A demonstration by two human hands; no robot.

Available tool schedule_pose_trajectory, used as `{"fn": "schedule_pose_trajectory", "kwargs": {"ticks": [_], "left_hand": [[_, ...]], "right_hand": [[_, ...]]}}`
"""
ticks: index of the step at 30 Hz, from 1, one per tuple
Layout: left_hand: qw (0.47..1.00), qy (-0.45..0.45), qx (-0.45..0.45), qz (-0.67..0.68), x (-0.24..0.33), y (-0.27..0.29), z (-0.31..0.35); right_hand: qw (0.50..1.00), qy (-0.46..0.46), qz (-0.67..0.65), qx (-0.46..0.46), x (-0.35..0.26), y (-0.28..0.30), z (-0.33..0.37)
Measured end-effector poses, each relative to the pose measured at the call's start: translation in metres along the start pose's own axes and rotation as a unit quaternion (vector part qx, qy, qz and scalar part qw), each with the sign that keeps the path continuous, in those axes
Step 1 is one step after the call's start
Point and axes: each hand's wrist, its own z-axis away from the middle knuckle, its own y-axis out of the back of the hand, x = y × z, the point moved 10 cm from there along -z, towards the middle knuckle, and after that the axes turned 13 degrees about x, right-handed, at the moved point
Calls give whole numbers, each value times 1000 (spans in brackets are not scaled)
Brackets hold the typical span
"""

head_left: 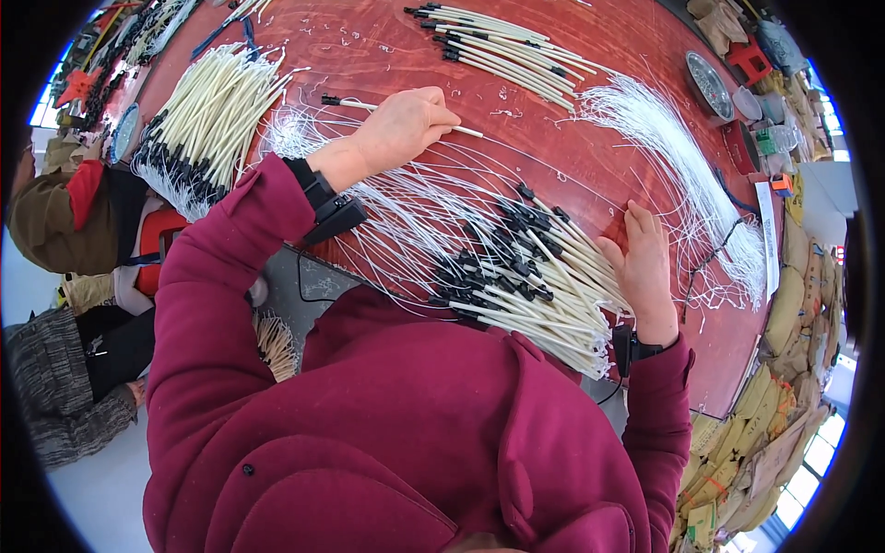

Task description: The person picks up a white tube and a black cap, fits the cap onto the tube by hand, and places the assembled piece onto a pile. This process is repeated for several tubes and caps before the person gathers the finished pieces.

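My left hand (406, 124) reaches out over the red table (387, 46), fingers closed on one cream sleeved cable (466, 132) with a black plug at its left end. My right hand (641, 263) rests on the right side of a pile of cream cables with black plugs (530, 276) lying in front of me, fingers curled at the pile's edge. Thin white wires (406, 212) fan out beneath both hands. Both wrists wear black bands, and dark red sleeves cover my arms.
A big bundle of cream cables (207, 115) lies at the far left, a smaller row (498, 46) at the top centre. A sheaf of thin white wires (682, 166) curves along the right. A round metal dish (710, 83) and small boxes sit at the upper right. Another person (64, 212) sits at the left.
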Motion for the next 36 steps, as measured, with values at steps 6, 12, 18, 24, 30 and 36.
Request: {"fn": "schedule_pose_trajectory", "kwargs": {"ticks": [6,12,18,24,30,36], "left_hand": [[1000,-3,2,2,2,-4,-2],[992,-98,-15,-77,22,-32,-14],[966,-191,-136,-108,103,-121,-62],[974,-196,-73,-83,127,-118,-67],[988,-17,13,-151,27,-19,-55],[995,3,65,-71,-12,1,-36]], "right_hand": [[1000,-1,17,-7,-2,0,-1],[997,25,53,-46,-10,-4,-2],[995,68,22,-72,-40,-12,-10],[992,84,-92,30,-25,-10,-16],[993,30,-104,46,-4,-5,-29],[993,56,-101,28,-29,-16,-45]]}}
